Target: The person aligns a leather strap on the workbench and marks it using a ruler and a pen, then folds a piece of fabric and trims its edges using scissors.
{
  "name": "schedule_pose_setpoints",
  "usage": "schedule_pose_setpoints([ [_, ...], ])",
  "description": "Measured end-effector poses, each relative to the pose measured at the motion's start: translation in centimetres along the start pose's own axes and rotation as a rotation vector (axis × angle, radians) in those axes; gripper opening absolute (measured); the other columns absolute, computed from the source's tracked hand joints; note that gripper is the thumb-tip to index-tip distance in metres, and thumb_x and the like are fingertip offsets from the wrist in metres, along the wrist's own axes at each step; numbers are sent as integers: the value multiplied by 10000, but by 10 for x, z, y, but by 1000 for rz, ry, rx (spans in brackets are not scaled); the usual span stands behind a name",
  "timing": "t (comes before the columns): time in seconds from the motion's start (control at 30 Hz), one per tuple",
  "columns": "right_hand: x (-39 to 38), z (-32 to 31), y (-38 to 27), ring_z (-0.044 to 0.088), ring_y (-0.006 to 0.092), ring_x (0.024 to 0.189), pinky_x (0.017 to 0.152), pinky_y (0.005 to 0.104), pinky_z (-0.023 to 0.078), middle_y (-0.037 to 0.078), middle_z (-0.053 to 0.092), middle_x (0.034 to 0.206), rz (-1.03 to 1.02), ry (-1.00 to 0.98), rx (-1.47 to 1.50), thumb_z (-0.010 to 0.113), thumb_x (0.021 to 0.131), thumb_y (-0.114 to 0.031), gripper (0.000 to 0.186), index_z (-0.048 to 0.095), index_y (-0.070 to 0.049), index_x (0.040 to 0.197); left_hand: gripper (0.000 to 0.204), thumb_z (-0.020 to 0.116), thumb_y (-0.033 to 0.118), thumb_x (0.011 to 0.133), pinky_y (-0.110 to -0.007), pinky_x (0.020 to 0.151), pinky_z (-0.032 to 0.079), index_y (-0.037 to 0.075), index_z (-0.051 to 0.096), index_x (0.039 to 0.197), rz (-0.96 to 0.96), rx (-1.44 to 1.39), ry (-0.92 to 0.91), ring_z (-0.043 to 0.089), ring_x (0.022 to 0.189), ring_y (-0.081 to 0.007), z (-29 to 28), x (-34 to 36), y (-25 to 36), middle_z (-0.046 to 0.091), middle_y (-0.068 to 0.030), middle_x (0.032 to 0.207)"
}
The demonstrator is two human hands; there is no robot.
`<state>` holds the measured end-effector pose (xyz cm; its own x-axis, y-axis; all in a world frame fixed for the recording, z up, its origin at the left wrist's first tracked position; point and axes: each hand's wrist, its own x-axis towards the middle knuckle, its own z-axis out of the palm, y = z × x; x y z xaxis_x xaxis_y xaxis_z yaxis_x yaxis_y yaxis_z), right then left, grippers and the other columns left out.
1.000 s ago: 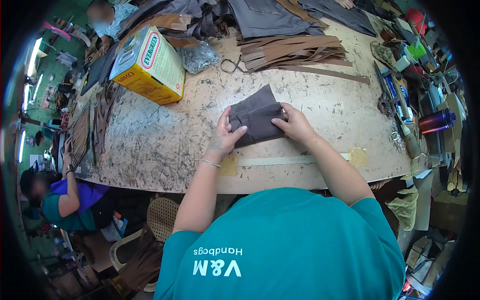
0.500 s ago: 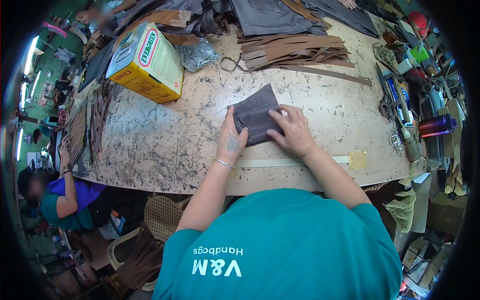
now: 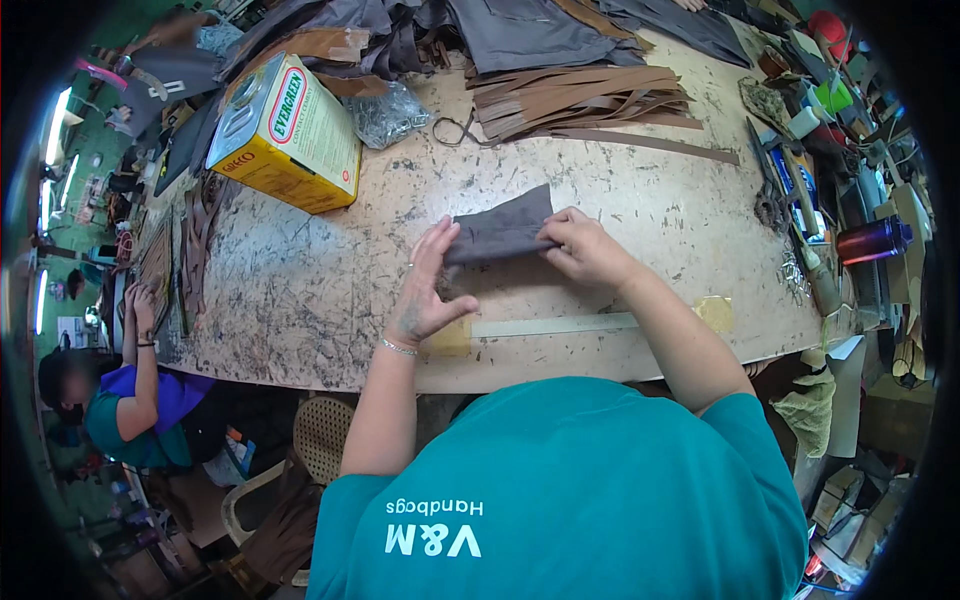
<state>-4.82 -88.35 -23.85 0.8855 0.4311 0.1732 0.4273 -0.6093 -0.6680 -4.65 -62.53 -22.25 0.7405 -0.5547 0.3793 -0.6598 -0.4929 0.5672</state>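
Underside of the grey piece (image 3: 500, 228) hidden, can't tell if it's folded or one layer; its near edge is covered by my fingers. My right hand (image 3: 588, 250) is curled, fingertips pinching the piece's right edge. My left hand (image 3: 428, 290) is open, fingers up flat against the piece's left end, thumb out toward me, bracelet on the wrist. Piece sits between both hands, resting on the table (image 3: 300, 290).

Past my hands: stack of brown strips (image 3: 580, 95), one long strip lying loose below it, grey sheets (image 3: 530, 30) further back. Up-left of my left hand a yellow tin (image 3: 285, 135), a crumpled clear bag (image 3: 385, 110) beside it. Just near my hands a pale ruler (image 3: 555, 325) along the table edge with tape patches at both ends. Right of my right hand tools and bottles crowded at the rim, too bent to sort out.

Table top pale, scratched, glue-stained. Left and below, another person (image 3: 130, 400) sits with a hand up on the table edge; green floor, clutter
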Motion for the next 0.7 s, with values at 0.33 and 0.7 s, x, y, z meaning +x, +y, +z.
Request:
schedule_pose_setpoints([
  [0.33,56,0,32,565,226,750,696,296,434,141,592,818,279,0,489,558,782,-153,197,534,-36,939,704,689,241,681,-339,872,391,23,324,1243,-361,-363,169,517,986,-282,29,49,-33,527,-193,1050],
  [0.7,42,28,6,227,301,1242,970,527,201,97,300,1317,75,294,-536,505,793,-366,478,395,-219,1234,601,618,162,723,-346,891,373,37,335,1238,-582,-23,143,432,1090,-322,50,60,-17,417,-228,1196],
])
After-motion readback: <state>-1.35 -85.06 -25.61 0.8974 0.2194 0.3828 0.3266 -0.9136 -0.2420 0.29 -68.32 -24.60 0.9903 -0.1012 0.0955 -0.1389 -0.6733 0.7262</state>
